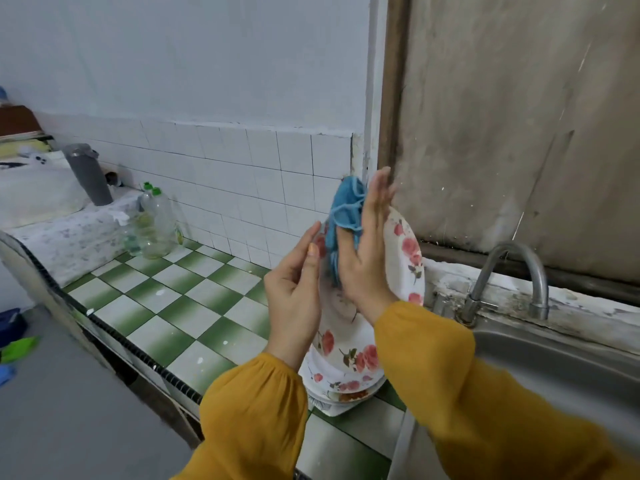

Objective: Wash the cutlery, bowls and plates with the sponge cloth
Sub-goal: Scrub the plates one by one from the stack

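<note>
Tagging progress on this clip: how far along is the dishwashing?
Done: unclear. A plate stack sits on the tiled counter, and I can't tell if it has been washed.
In hand: the left hand holds a floral plate upright while the right hand presses the blue sponge cloth on its face.
Left: possibly the stack; no bowls or cutlery in view.

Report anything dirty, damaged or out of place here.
The ledge behind the tap is grimy, its paint flaking. White specks dot the green checked counter. The plate is held above the counter, not over the sink.
</note>
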A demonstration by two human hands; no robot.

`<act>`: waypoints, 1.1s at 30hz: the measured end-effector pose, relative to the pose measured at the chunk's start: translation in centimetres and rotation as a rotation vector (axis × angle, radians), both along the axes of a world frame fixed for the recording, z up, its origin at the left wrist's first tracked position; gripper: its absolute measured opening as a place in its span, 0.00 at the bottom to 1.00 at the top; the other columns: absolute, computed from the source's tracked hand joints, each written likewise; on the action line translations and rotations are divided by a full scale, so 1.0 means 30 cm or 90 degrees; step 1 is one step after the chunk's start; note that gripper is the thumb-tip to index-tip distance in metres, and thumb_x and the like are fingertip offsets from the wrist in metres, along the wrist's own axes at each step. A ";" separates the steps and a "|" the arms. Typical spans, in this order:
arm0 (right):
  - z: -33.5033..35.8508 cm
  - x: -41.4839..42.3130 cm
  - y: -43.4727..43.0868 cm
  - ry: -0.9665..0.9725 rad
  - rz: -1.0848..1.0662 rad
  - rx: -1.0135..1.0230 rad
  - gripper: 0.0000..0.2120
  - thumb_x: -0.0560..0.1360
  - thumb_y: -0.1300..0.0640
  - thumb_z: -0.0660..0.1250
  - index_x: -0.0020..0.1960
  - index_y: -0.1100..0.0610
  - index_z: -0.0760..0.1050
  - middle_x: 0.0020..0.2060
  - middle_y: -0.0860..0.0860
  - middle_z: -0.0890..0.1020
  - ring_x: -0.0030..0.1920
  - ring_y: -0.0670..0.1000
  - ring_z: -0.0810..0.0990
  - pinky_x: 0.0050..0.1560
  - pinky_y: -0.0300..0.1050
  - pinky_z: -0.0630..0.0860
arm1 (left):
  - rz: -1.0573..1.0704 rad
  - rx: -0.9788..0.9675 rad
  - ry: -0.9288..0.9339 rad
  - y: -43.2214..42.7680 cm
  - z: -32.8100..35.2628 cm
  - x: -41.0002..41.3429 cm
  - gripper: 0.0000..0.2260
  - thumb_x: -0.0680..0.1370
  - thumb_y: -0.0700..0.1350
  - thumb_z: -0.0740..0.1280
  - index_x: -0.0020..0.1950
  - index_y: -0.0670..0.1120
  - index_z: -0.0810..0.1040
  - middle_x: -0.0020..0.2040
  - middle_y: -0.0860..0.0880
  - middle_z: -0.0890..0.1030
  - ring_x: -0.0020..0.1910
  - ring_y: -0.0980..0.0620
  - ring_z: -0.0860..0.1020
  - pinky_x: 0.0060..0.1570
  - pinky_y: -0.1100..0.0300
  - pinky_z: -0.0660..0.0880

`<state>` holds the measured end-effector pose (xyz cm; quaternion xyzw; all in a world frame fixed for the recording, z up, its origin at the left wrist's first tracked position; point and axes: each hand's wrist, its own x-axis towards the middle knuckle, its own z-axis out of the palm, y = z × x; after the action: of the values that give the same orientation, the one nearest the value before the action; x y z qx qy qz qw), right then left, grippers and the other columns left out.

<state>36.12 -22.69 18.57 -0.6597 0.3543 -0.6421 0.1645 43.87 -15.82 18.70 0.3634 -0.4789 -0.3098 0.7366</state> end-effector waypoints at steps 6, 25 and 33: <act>-0.214 -0.064 0.050 0.344 0.001 -0.020 0.35 0.77 0.50 0.57 0.79 0.45 0.44 0.78 0.44 0.39 0.76 0.52 0.29 0.73 0.56 0.27 | 0.094 -0.042 0.123 -0.022 0.034 0.102 0.13 0.82 0.39 0.60 0.64 0.50 0.75 0.48 0.58 0.85 0.51 0.58 0.82 0.48 0.65 0.79; -0.298 -0.102 -0.099 0.416 -0.026 -0.043 0.31 0.77 0.46 0.54 0.76 0.36 0.44 0.78 0.47 0.48 0.77 0.48 0.34 0.74 0.65 0.34 | 0.061 -0.011 0.090 -0.109 -0.001 0.138 0.12 0.82 0.39 0.60 0.60 0.51 0.78 0.49 0.58 0.85 0.52 0.58 0.82 0.48 0.66 0.78; -0.121 -0.010 -0.194 0.094 -0.044 0.036 0.34 0.80 0.51 0.55 0.79 0.49 0.39 0.79 0.45 0.40 0.77 0.53 0.33 0.76 0.63 0.40 | 0.033 -0.004 0.033 -0.140 -0.035 0.042 0.11 0.78 0.45 0.63 0.58 0.52 0.80 0.54 0.54 0.84 0.56 0.55 0.81 0.53 0.62 0.79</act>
<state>35.81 -28.51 14.93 -0.6876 0.4057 -0.5869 0.1346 45.12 -20.03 17.63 0.3651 -0.4510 -0.2983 0.7578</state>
